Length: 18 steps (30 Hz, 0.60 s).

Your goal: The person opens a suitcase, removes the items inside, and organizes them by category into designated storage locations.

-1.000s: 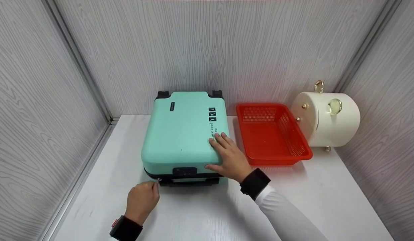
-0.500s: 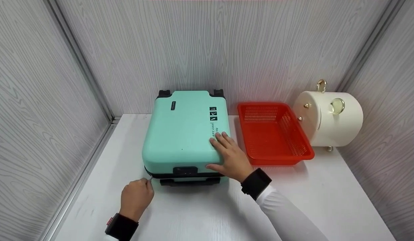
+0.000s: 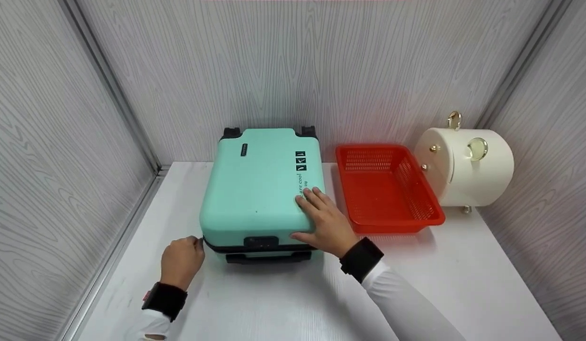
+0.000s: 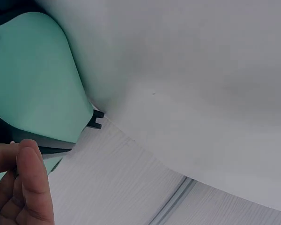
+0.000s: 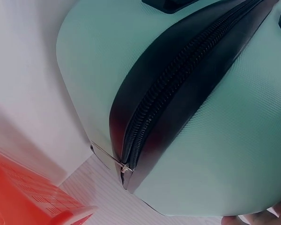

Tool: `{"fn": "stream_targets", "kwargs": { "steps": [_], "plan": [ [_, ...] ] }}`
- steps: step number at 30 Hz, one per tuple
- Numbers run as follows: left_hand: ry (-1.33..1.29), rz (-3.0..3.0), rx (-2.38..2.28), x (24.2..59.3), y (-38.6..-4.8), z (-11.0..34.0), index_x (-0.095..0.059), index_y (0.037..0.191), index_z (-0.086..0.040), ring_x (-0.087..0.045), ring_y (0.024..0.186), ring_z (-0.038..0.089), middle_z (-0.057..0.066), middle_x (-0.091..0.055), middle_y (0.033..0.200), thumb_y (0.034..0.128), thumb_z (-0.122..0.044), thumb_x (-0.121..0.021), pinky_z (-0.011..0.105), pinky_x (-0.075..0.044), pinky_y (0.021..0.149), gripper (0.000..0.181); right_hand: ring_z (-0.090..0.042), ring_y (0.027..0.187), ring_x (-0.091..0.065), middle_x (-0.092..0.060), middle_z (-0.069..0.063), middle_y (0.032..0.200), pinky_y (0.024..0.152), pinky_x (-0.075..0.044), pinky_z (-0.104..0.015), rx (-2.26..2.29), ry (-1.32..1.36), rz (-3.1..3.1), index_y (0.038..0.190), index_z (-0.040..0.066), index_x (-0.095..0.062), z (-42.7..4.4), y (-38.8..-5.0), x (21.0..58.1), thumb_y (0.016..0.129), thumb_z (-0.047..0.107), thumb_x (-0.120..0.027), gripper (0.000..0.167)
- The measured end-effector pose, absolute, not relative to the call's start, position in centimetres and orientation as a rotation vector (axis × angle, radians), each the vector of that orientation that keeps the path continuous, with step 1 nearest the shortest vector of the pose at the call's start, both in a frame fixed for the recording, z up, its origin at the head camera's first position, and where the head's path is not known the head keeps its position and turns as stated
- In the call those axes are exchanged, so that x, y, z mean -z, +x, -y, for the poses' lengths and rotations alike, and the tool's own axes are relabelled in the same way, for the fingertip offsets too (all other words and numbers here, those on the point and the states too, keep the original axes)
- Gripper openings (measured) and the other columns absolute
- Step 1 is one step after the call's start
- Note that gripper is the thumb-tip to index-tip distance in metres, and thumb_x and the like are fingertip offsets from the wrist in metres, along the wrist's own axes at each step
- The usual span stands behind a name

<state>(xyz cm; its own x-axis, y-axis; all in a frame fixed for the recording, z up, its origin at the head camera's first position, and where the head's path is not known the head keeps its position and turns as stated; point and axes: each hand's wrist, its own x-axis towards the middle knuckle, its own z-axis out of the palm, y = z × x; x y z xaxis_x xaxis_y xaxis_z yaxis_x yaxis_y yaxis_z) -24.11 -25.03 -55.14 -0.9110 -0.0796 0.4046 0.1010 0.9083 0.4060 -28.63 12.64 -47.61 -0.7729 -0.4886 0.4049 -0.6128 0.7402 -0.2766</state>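
Note:
A mint-green suitcase (image 3: 260,189) lies flat, its black zipper band (image 3: 226,248) and handle facing the front. At its front left corner my left hand (image 3: 182,260) pinches the zipper pull, which the fingers mostly cover; thumb and fingertips (image 4: 30,164) meet beside the band in the left wrist view. Resting on the lid's front right part is my right hand (image 3: 326,225), fingers spread; some fingertips (image 5: 260,219) show at the right wrist view's lower edge. That view also shows the dark zipper (image 5: 178,70) with a metal slider (image 5: 125,168) at its lower end.
A red basket (image 3: 376,225) stands right of the suitcase. Beyond it, a cream cylindrical case (image 3: 482,175) with gold fittings lies near the right wall. Wood-grain panels (image 3: 274,61) enclose the white table (image 3: 274,303) at the back and sides.
My left hand has moved left and a little away from me, from the suitcase's front edge to around its left corner. My right hand has stayed in place on the lid.

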Motion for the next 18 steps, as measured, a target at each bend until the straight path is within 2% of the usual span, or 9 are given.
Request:
{"fn": "stream_targets", "kwargs": {
  "steps": [9, 18],
  "plan": [
    [-0.023, 2.710, 0.755, 54.5, -28.3, 26.6, -0.046, 0.059, -0.012, -0.044, 0.054, 0.018, 0.003, -0.050, 0.057, 0.1032, -0.002, -0.060, 0.031, -0.036, 0.054, 0.047, -0.040, 0.159, -0.041, -0.047, -0.015, 0.170, 0.125, -0.042, -0.053, -0.535, 0.864, 2.635, 0.161, 0.012, -0.053, -12.5, -28.7, 48.0, 0.089, 0.051, -0.089, 0.090],
    [-0.077, 2.799, 0.835, 54.3, -31.1, 27.8, -0.072, 0.075, -0.001, -0.050, 0.058, 0.019, 0.008, -0.069, 0.067, 0.1043, -0.003, -0.061, 0.033, -0.042, 0.059, 0.032, -0.041, 0.159, -0.040, -0.047, -0.016, 0.169, 0.127, -0.039, -0.054, -0.508, 0.865, 2.640, 0.161, 0.010, -0.052, -12.5, -28.8, 47.9, 0.090, 0.051, -0.087, 0.089]
  ]
}}
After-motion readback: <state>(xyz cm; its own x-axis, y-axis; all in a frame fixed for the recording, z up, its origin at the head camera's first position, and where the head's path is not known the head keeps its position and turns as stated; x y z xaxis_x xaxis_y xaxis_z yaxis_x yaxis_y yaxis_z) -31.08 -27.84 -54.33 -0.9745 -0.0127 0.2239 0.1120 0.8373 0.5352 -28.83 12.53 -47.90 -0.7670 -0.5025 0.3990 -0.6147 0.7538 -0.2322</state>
